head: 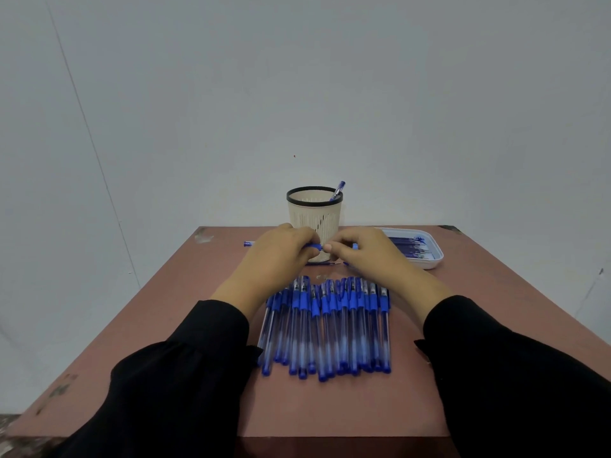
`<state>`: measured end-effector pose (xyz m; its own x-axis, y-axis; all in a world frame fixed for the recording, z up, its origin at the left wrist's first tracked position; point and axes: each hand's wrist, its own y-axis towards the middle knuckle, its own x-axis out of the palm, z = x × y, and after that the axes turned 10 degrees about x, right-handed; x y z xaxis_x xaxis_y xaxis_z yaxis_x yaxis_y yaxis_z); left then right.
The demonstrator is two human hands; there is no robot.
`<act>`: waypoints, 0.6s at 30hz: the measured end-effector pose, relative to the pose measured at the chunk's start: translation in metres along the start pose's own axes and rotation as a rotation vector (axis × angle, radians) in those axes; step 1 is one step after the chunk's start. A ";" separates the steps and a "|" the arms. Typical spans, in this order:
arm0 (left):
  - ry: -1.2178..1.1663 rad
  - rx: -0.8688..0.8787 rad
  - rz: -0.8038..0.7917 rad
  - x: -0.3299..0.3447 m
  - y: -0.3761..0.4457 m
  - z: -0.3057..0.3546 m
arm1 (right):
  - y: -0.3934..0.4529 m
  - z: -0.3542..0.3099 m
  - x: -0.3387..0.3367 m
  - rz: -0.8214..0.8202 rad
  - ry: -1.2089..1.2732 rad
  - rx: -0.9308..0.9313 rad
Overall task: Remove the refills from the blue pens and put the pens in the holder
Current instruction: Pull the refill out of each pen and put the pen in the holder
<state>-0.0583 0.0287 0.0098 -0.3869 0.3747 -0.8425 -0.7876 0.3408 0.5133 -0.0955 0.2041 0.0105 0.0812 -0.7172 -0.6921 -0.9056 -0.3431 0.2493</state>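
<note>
A row of several blue pens (pixel 325 328) lies side by side on the reddish table (pixel 165 342), between my forearms. Above them my left hand (pixel 277 256) grips one blue pen (pixel 314 246) held crosswise, its far end poking out to the left. My right hand (pixel 363 252) pinches the same pen from the right, fingertips meeting the left hand's in front of the holder. The cream slotted holder (pixel 314 214) with a black rim stands at the back centre. One blue pen (pixel 339 190) leans out of it.
A white tray (pixel 433 259) with several blue refills sits at the back right. A thin refill (pixel 322 263) lies on the table by the holder's base. A grey wall rises behind the table's far edge.
</note>
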 end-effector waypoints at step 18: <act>0.020 0.012 0.055 -0.003 -0.001 0.006 | 0.002 0.003 -0.001 -0.006 0.169 0.028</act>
<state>-0.0539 0.0322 0.0125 -0.4389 0.3759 -0.8161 -0.7592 0.3306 0.5606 -0.0981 0.2059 0.0098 0.1533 -0.8080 -0.5689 -0.9158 -0.3324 0.2253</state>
